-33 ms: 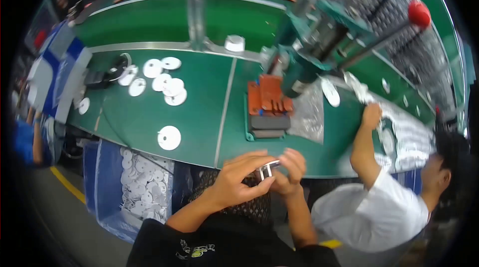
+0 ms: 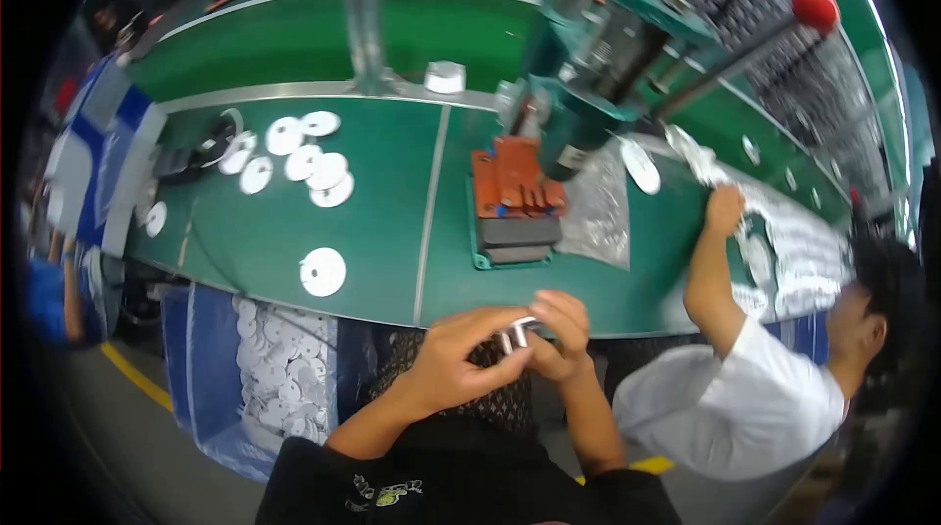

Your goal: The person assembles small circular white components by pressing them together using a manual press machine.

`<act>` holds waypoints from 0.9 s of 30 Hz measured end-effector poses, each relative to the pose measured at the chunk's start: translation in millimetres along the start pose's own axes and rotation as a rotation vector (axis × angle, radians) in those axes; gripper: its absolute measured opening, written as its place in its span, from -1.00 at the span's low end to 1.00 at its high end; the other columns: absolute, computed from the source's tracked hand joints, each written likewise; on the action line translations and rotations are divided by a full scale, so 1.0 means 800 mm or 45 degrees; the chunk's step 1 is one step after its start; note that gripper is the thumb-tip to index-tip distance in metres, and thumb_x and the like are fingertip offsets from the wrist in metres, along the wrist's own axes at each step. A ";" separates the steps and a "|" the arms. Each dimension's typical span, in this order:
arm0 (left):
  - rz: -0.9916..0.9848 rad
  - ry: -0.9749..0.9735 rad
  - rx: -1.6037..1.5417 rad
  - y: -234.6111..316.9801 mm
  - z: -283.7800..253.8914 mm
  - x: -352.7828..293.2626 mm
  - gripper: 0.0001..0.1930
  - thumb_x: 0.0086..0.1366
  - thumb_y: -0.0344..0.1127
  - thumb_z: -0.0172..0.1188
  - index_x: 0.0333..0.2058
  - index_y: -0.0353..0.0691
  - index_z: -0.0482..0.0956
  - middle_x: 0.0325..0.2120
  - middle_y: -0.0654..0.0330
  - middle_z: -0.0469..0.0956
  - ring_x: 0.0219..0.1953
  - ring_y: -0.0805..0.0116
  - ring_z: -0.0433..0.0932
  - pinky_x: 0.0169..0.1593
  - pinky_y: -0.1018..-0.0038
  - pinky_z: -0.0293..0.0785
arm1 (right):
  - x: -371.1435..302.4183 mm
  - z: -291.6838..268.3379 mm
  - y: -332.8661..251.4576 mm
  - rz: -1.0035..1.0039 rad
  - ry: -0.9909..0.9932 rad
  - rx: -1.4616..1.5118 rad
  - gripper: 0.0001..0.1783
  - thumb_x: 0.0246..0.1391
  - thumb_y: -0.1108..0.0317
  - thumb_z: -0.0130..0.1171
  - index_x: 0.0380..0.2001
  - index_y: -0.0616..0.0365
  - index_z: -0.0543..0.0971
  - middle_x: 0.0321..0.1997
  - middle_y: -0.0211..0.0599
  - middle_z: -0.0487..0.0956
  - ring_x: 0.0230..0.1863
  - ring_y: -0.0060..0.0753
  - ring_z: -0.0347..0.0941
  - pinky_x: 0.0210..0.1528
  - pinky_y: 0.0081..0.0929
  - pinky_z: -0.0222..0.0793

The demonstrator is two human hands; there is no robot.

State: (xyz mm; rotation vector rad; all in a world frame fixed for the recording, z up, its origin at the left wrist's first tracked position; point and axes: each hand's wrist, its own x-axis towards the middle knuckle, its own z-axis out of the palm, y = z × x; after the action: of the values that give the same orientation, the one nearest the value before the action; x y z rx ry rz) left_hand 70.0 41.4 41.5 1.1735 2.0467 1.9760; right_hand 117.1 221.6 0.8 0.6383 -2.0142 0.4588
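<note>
So you've got both hands pulled in close, right at the near edge of the green table (image 2: 392, 182). Your left hand (image 2: 456, 358) is curled over from the left with its fingers bent around a small shiny metal part (image 2: 517, 334). Your right hand (image 2: 561, 329) meets it from the other side, fingers closed and pinching the same piece. The part sits squeezed between the two sets of fingertips, only its middle showing, so I can't really tell its full shape. Both hands are shut down on it, not spread at all.

Just beyond your hands, further in on the table, there's an orange and grey fixture (image 2: 515, 206) in a green frame, with a clear plastic bag (image 2: 598, 211) beside it on the right. Behind that stands a green press machine (image 2: 578, 113) with a long lever ending in a red knob (image 2: 814, 3).

Off to your left, a scatter of white discs (image 2: 294, 157) lies on the table, with one lone disc (image 2: 322, 271) nearer the edge. Below the table edge there's a blue bin of white discs (image 2: 274, 368).

On your right, another person in a white shirt (image 2: 745, 407) is reaching a hand (image 2: 725, 209) up onto the table, well apart from yours.
</note>
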 end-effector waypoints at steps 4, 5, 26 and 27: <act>-0.184 0.005 -0.047 0.006 -0.037 -0.016 -0.44 0.17 -0.32 0.36 0.14 -0.31 0.46 0.01 -0.04 0.55 0.08 0.13 0.54 0.16 0.27 0.41 | 0.021 -0.014 0.025 -0.047 -0.055 -0.105 -0.77 -0.06 0.42 0.32 -0.28 0.09 0.56 -0.07 -0.19 0.55 -0.03 -0.07 0.52 -0.09 -0.15 0.55; -0.134 0.110 0.176 0.008 -0.051 -0.014 -0.43 0.19 -0.30 0.34 0.16 -0.31 0.42 0.07 -0.08 0.49 0.17 0.06 0.45 0.23 0.22 0.32 | 0.034 -0.018 0.043 -0.046 0.035 -0.178 -0.76 -0.08 0.42 0.34 -0.28 0.12 0.57 -0.07 -0.17 0.56 -0.04 -0.09 0.52 -0.10 -0.16 0.54; -0.259 0.149 1.261 -0.076 -0.104 -0.032 -0.53 0.19 -0.30 0.32 0.06 -0.30 0.49 0.13 -0.05 0.44 0.23 -0.12 0.33 0.31 0.05 0.19 | -0.054 -0.040 0.311 1.275 0.035 -0.576 -0.42 -0.22 0.15 0.55 -0.15 0.17 0.52 -0.10 -0.06 0.61 0.04 0.03 0.44 0.09 -0.10 0.31; -0.223 0.146 1.243 -0.076 -0.097 -0.026 -0.53 0.18 -0.30 0.33 0.05 -0.30 0.49 0.13 -0.05 0.45 0.23 -0.12 0.33 0.32 0.05 0.17 | -0.053 -0.041 0.309 1.253 0.000 -0.562 -0.41 -0.18 0.13 0.52 -0.12 0.19 0.52 -0.04 -0.07 0.58 0.08 0.01 0.42 0.15 -0.08 0.25</act>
State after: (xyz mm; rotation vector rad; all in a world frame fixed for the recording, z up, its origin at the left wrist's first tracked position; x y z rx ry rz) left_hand 15.2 -27.0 -7.6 0.8889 3.1560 0.9300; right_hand 7.4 446.9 -36.2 -0.6683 -2.2231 0.5346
